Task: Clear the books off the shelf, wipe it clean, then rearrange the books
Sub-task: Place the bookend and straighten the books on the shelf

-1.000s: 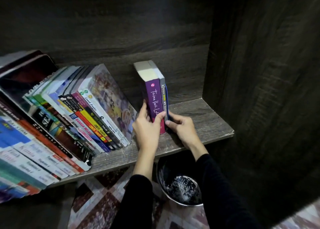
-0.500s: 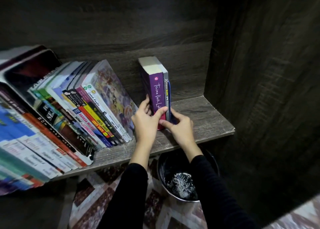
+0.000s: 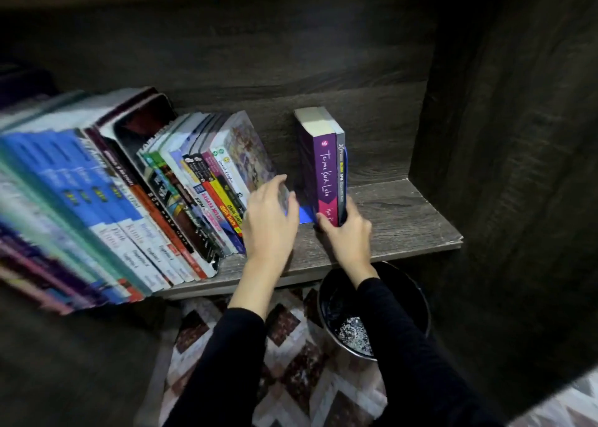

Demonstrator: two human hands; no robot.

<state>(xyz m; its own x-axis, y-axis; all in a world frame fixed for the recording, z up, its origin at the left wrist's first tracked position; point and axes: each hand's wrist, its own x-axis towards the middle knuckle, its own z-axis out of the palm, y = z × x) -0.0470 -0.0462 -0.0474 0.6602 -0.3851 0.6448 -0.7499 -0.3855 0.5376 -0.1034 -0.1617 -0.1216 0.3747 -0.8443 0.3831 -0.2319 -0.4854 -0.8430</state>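
Although the shelf [image 3: 404, 226] under both hands is wide, most of it, to the left of the left hand, is taken by a long row [image 3: 145, 200] of books that all lean to the left. Below the right wrist, on the floor, a dark bin [image 3: 417, 300] stands. Just above the right hand a purple book [image 3: 323, 174] stands upright, with a thin grey book [image 3: 341, 180] touching its right side. Nothing else props these two.

The right hand [image 3: 348, 232] grips both at the foot, thumb on the purple spine and fingers round the grey side. The left hand [image 3: 270, 222] is between the row and the pair, its fingers loosely spread and holding nothing. It is blurred, so I cannot tell if it touches the last cover of the row. Between the two hands a small blue piece [image 3: 305, 214] lies flat on the shelf; what it is I cannot say.

I judge this to be the rearranging step, though clearing cannot be excluded. The next move calls for the right hand to keep the pair upright while the left hand takes the leaning row and closes the gap, carefully, because the row looks heavy and may slide
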